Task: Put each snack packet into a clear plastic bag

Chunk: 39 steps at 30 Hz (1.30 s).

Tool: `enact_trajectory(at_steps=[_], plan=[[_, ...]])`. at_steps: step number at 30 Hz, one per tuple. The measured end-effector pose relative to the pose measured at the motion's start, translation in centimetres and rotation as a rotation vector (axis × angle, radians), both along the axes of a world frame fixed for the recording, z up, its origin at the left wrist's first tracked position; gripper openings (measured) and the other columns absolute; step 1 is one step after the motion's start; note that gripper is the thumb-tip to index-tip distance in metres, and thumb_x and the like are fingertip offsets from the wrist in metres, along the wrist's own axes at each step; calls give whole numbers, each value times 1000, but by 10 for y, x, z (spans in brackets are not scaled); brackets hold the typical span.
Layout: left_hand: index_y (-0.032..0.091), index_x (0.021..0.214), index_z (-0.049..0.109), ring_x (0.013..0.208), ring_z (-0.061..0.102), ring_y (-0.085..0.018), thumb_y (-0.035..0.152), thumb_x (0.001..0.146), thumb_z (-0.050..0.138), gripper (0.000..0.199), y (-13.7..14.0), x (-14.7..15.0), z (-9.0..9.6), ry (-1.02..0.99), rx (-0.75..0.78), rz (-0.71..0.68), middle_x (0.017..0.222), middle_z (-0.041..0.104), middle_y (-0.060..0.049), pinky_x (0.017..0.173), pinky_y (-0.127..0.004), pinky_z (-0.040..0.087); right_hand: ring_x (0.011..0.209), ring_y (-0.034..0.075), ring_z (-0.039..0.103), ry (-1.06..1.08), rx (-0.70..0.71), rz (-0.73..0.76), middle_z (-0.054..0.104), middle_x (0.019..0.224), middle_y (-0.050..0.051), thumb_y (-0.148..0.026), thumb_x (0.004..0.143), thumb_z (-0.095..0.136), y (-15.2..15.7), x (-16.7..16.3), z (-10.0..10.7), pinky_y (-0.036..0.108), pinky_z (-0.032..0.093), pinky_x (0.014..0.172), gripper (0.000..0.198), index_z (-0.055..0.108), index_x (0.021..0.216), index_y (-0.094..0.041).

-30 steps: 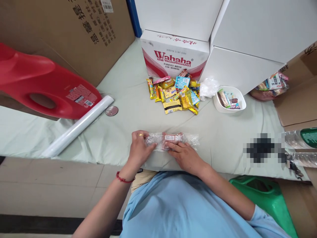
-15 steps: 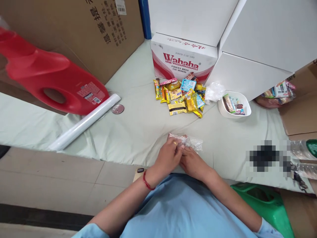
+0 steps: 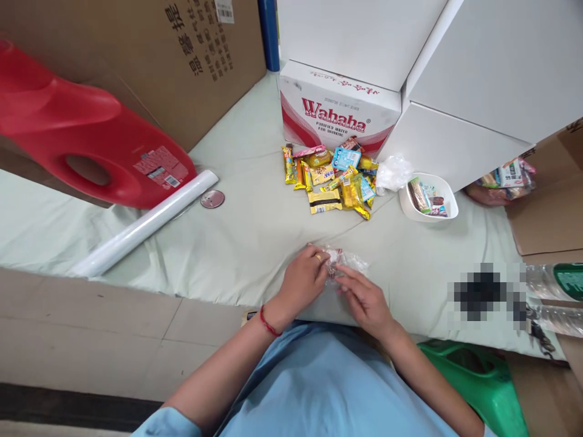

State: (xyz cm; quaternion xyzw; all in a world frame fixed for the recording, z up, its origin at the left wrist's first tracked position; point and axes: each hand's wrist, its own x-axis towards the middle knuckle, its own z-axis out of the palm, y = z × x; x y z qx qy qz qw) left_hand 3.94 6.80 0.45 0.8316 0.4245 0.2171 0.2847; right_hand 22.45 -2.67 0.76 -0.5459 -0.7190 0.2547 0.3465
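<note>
A crinkled clear plastic bag (image 3: 355, 261) with a small red-marked piece in it lies near the table's front edge. My left hand (image 3: 304, 278) is closed on its left side, fingers bent over the plastic; what exactly lies under them is hidden. To the right, my right hand (image 3: 368, 301) has its fingers stretched out and apart, the tips at the lower edge of the bag. Beyond both hands is a pile of wrapped snacks (image 3: 325, 203), mostly yellow packets with some blue and pink ones.
A white tub (image 3: 410, 212) with snack packets stands beside a crumpled white bag (image 3: 394, 173). Behind the pile is a Wahaha water carton (image 3: 334, 112). On the left are a red jug (image 3: 132, 152), a plastic roll (image 3: 146, 224) and a round metal disc (image 3: 212, 199). Clear bottles (image 3: 542, 282) lie at right.
My right hand has drawn back to the right, away from my left hand, and its fingers have spread. More of the plastic bag shows between the hands.
</note>
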Motion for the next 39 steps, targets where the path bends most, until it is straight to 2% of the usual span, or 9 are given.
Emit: enact_trajectory(at_steps=[6,9,12,15,21,27,32,36,39], plan=[[19,130,69,109,68,-27,16,104,50,32,-31,11,-11,224,285,20,121,74,-13,89,-43,52,136,38,53,-233,-28,-538,59,143,22,-46,99,64,8,22,-12,64,46,113,42,66,131,-21],[17,120,73,117,66,-30,28,106,54,27,-42,16,-13,248,346,30,131,72,-16,90,-45,51,135,38,52,-232,-123,-480,57,145,22,-46,97,63,13,33,-15,64,45,112,28,69,106,-21],[16,130,72,124,64,-30,23,104,52,33,-45,12,-15,270,344,-11,140,69,-17,91,-45,51,94,26,66,-15,-273,-443,70,104,11,-48,98,59,19,37,-5,43,58,87,25,62,92,-23],[17,136,70,130,63,-31,14,99,52,41,-45,9,-19,276,302,-52,146,67,-17,93,-46,53,62,18,56,137,-363,-445,58,70,-3,-50,97,61,36,25,16,29,49,62,27,57,91,-25],[6,145,60,148,51,-39,12,96,51,51,-57,8,-18,204,288,-93,152,60,-26,117,-61,44,93,22,66,-348,-313,-173,71,101,7,-21,102,51,91,-44,37,31,51,83,12,63,98,-21],[21,141,59,156,40,-39,24,99,51,43,-65,-49,-19,76,197,153,156,58,-18,123,-69,36,100,28,67,-689,-326,-53,66,117,14,-30,110,45,99,-86,25,43,54,91,22,62,119,-19],[23,114,69,143,54,-38,33,100,54,23,-34,-108,-31,6,175,319,128,72,-14,118,-65,45,110,33,61,-723,-211,-69,64,118,16,-54,96,72,83,-90,13,56,47,110,54,59,131,-15],[19,105,71,140,56,-41,35,101,54,23,-15,-117,-38,32,222,392,122,73,-16,114,-65,49,102,30,59,-723,-140,-96,64,109,13,-21,102,60,76,-83,10,55,46,112,22,64,123,-17],[19,102,71,139,57,-39,27,101,51,22,-9,-106,-42,48,277,366,121,73,-15,116,-64,47,99,29,58,-625,-44,-134,65,104,12,-7,96,54,69,-68,13,46,55,96,27,66,117,-20]])
